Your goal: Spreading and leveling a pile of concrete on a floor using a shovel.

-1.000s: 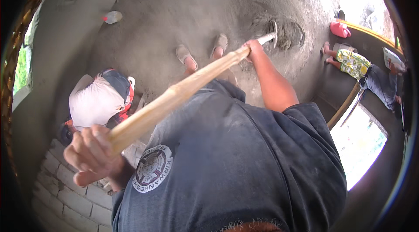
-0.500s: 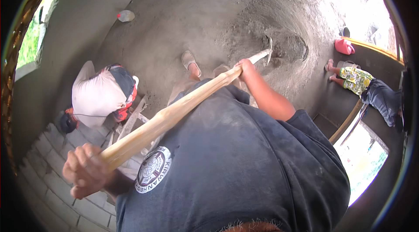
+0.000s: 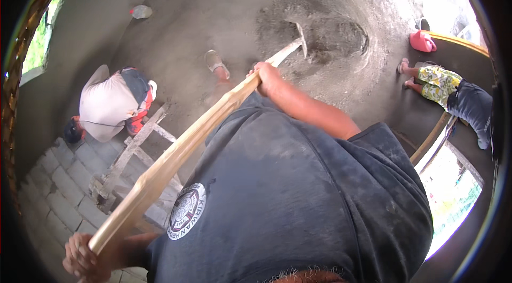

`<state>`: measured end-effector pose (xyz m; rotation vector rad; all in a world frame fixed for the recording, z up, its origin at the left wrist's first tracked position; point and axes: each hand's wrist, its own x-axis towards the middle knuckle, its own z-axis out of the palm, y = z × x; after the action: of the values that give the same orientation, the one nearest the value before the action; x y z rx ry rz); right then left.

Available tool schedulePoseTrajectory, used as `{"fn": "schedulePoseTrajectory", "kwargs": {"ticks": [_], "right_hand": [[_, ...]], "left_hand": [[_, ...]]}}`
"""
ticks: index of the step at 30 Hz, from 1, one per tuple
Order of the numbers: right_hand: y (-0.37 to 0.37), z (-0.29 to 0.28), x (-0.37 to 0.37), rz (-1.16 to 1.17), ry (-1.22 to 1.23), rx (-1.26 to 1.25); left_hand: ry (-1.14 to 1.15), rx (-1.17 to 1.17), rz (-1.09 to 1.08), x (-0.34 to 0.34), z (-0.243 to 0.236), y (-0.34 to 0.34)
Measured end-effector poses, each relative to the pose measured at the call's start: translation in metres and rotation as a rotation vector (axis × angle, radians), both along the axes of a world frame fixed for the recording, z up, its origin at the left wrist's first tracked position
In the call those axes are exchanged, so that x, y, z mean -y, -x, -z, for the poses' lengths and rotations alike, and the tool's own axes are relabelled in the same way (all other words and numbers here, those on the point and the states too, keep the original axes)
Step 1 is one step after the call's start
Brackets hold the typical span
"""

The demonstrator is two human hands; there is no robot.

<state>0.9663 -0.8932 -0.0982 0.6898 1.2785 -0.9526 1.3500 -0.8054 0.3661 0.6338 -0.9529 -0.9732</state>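
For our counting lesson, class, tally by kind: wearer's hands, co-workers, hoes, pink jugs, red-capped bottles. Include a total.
Wearer's hands: 2 (left hand, right hand)
Co-workers: 2 (light-shirted co-worker, dark-shirted co-worker)
Hoe: 1
Pink jug: 1
Red-capped bottle: 1
Total: 7

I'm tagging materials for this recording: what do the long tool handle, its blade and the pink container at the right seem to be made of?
Tool handle: most likely bare wood, pale and uneven, with lengthwise streaks and knobbly swellings.
Blade: probably metal, judging by its thin profile; its dull, greyish surface leaves that open.
Pink container: likely moulded plastic, smooth and evenly coloured.
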Motion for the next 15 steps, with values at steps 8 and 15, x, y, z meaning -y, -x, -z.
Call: {"fn": "schedulePoseTrajectory", "kwargs": {"ticks": [8,15], "right_hand": [[0.018,-0.062,-0.065,-0.12,0.105,0.114],[0.116,-0.009,-0.109,-0.215,0.041,0.043]], "left_hand": [[0.169,0.068,0.142,-0.053,-0.023,0.013],[0.084,-0.31,-0.203,-0.136,0.056,0.048]]}}
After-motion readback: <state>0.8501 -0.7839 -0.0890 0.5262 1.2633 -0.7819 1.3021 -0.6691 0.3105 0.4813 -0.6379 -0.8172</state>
